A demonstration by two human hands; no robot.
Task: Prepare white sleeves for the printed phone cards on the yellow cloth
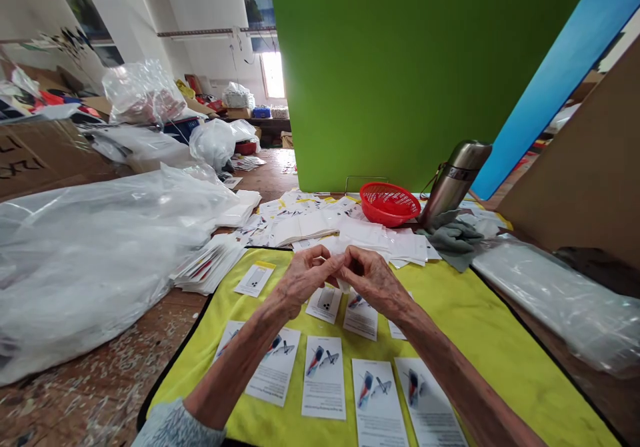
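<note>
My left hand (315,273) and my right hand (367,273) meet above the yellow cloth (500,327). Both have fingers pinched together around a small whitish, see-through piece (344,286), perhaps thin plastic; the fingers hide most of it. Below them lie small white cards with dark dots, one of them a card (324,304) under my left hand. A printed card (361,316) is partly covered by my right hand. Nearer to me is a row of larger printed cards (323,377) with pictures and text; my forearms cover some of them.
Beyond the cloth are a stack of white bags (367,235), a red plastic basket (390,204), a steel flask (456,180) and grey gloves (453,239). A big plastic sack (100,247) and a card pile (213,260) lie left. A green panel (420,73) stands behind.
</note>
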